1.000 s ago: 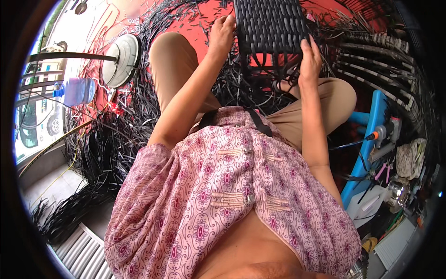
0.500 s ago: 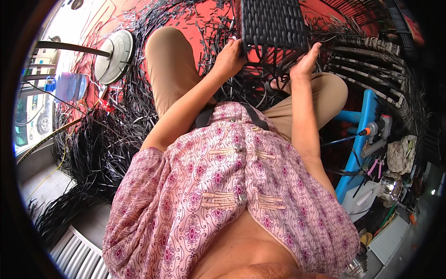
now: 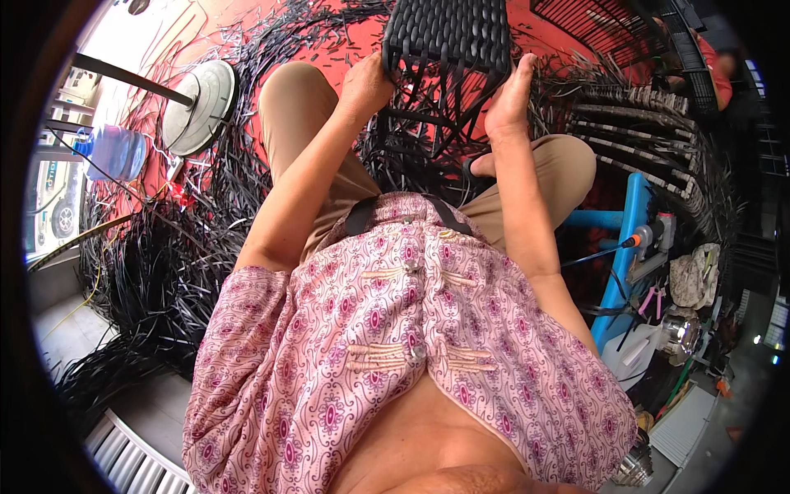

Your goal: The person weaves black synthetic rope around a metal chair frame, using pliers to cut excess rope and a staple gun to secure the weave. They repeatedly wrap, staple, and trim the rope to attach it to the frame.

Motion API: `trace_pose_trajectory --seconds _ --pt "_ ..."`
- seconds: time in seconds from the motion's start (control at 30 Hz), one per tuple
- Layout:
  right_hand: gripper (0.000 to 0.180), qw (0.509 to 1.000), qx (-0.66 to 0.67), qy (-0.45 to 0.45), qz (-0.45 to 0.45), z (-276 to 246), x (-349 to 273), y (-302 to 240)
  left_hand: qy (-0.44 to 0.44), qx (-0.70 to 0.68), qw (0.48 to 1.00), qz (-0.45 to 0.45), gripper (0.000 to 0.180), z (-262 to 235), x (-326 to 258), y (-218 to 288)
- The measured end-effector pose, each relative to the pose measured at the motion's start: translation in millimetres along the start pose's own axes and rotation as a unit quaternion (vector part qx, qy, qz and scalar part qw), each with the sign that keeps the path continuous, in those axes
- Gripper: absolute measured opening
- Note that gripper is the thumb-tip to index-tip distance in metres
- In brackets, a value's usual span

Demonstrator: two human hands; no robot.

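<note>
At 10 o'clock stand one clear blue plastic bottle and one round grey weighted base; at 9 o'clock lies one heap of flat black strips (too many to count singly). Of two hands, the left hand, near 12 o'clock, curls around the left edge of one black, boxy, strip-woven frame. That frame, also near 12, has tipped since a second ago, baring its open, unwoven side, which seems easier to reach now. Near 1 o'clock the right hand is flat, fingers straight, beside its right corner; contact is unclear. One blue stool-like frame stands at 3.
</note>
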State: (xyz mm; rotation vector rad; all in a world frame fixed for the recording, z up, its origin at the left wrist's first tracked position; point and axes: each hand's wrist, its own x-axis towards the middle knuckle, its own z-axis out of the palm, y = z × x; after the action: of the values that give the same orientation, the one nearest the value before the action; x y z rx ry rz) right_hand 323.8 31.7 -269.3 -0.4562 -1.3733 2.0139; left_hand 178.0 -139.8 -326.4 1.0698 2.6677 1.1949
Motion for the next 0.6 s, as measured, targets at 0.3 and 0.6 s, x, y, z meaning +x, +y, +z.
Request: trace_pose_trajectory --seconds 0.3,0.6 --pt "0.104 0.999 0.019 -0.033 0.019 -20 12 24 -0.006 0.007 1.000 0.029 0.025 -5 2 -9" --pt "0.072 0.997 -0.043 0.033 0.050 -10 -5 34 -0.012 0.013 0.999 -0.027 0.028 15 -17 -22"
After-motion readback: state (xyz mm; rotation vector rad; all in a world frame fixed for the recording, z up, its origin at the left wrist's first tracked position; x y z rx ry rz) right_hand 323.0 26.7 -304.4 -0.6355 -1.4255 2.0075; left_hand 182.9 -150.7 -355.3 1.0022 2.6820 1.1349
